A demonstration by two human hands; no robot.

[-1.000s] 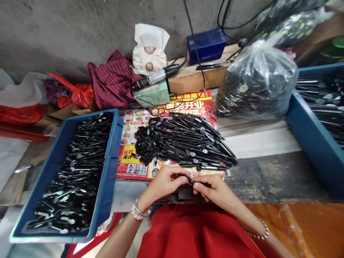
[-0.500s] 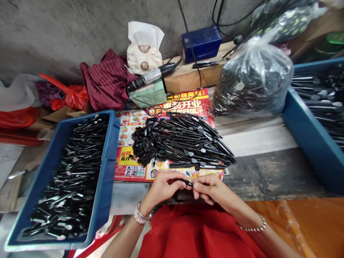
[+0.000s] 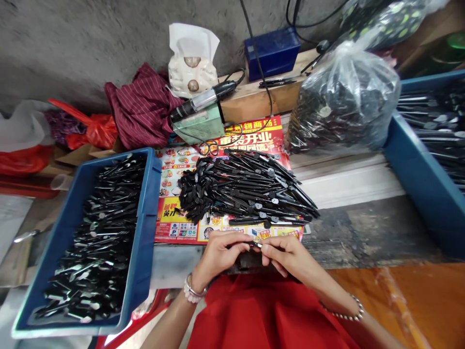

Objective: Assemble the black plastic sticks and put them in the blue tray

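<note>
Close to the table's front edge, my left hand (image 3: 225, 250) pinches one end of a small black piece (image 3: 255, 244) with a shiny side. The fingertips of my right hand (image 3: 284, 252) grip its other end, so the two hands nearly meet. Much of the piece is hidden by the fingers. Just beyond them lies a heap of long, thin black parts (image 3: 254, 189) with flat round ends, spread over a printed flyer (image 3: 176, 233). Small black leaf-shaped pieces (image 3: 192, 194) are piled at the heap's left side.
A blue bin (image 3: 145, 232) of black parts stands at the left, another blue bin (image 3: 417, 160) at the right. Behind the heap are a clear plastic bag (image 3: 348, 102) of dark parts, a cylindrical corded tool (image 3: 203, 101) on a green box (image 3: 199, 127), and a tissue pack (image 3: 192, 68).
The black piece has turned slightly between my fingers and now shows a bright face. Both hands stay in nearly the same place; the view has shifted a little.
</note>
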